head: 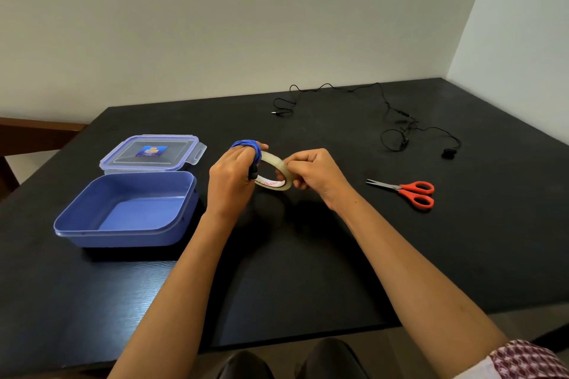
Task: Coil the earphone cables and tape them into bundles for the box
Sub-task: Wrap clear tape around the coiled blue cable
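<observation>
Knees (277, 360) in dark trousers sit at the table (308, 271) edge, and both bare forearms reach out over the black top to meet in the middle. The left hand (229, 177) has the blue earphone cable (248, 144) wound in a tight coil round its curled fingers, and it seems to steady the tape roll (274, 183) from the left as well. How it grips the roll is hidden behind the knuckles. The right hand (314, 172) pinches the roll's outer rim on the right side, thumb and fingertips closed as if picking at the tape's end.

What matters is the line-up: coil, roll and right hand lie in a row from left to right, the roll touching both hands. Any strip drawn off would likely go rightward, away from the coil, then come back across it. The scissors (412, 191) lie well to the right, blades pointing toward the right hand — that hand is the nearer. A black earphone cable (391, 120) sprawls uncoiled at the far side. The open blue box (123, 237) and its lid (110, 160) wait to the left.
</observation>
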